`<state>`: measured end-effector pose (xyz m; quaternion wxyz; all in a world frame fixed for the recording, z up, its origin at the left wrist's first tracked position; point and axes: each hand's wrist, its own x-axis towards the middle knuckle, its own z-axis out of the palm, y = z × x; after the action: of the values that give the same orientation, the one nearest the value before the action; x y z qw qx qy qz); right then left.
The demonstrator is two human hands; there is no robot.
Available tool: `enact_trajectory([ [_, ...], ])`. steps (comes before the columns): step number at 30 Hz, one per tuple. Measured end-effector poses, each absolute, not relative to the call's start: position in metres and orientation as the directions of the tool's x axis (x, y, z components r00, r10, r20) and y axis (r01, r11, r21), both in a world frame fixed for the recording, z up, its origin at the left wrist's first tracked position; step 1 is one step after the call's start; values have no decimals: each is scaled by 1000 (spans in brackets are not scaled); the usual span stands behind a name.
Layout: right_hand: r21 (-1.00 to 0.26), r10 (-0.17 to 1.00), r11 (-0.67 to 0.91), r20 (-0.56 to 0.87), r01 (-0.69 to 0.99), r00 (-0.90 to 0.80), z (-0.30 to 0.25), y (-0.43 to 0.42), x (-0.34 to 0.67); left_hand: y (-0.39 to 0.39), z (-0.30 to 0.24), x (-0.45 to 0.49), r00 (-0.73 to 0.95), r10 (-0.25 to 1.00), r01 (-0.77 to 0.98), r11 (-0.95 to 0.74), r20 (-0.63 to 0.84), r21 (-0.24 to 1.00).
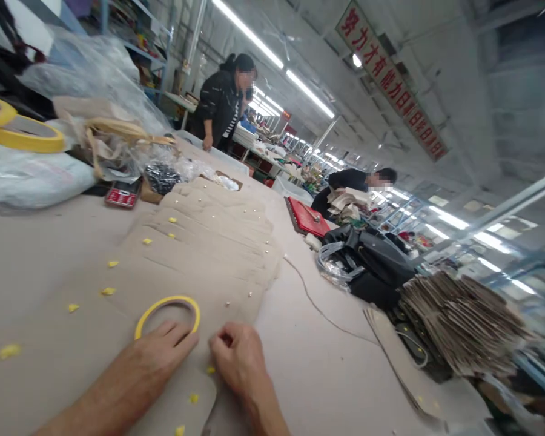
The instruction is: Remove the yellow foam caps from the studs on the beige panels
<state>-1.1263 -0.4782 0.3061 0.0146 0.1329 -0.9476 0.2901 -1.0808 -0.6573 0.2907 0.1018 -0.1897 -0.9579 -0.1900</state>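
Note:
A roll of yellow tape (pixel 154 309) stands tilted above the beige fabric pieces (pixel 200 254), with my left hand (pixel 166 348) closed on its near rim. Close by on the right, my right hand (pixel 240 354) is curled with thumb and fingertips together; whatever they pinch, if anything, is hidden. It is over the right edge of the nearest beige piece. Small bits of yellow tape (pixel 108 291) dot the pieces on the left and near my right wrist. Small metal studs (pixel 227 304) show along the overlapping layers.
More yellow tape rolls (pixel 31 134) lie on a plastic-wrapped bundle (pixel 31 175) at left. On the right are a red box (pixel 306 217), black bags (pixel 372 260), a thin cord (pixel 309 290) and stacked brown pieces (pixel 463 321). Two people (pixel 222 103) work beyond the table.

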Motion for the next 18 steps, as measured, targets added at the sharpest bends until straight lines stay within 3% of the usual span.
enact_trajectory([
  [3, -599, -364, 733, 57, -323, -930, 316, -463, -1121, -661, 304, -1078, -875, 314, 437, 839, 368, 325],
  [9, -840, -276, 455, 183, -296, -944, 328, -453, -1108, -666, 315, -1071, -750, 292, 602, 674, 594, 429],
  [14, -699, -452, 321, 479, -638, -752, 337, -468, -1094, -660, 320, -1064, -723, 321, 629, 671, 612, 392],
  [18, -583, -526, 347, 528, -735, -667, 335, -475, -1093, -654, 319, -1061, -700, 332, 645, 676, 633, 358],
])
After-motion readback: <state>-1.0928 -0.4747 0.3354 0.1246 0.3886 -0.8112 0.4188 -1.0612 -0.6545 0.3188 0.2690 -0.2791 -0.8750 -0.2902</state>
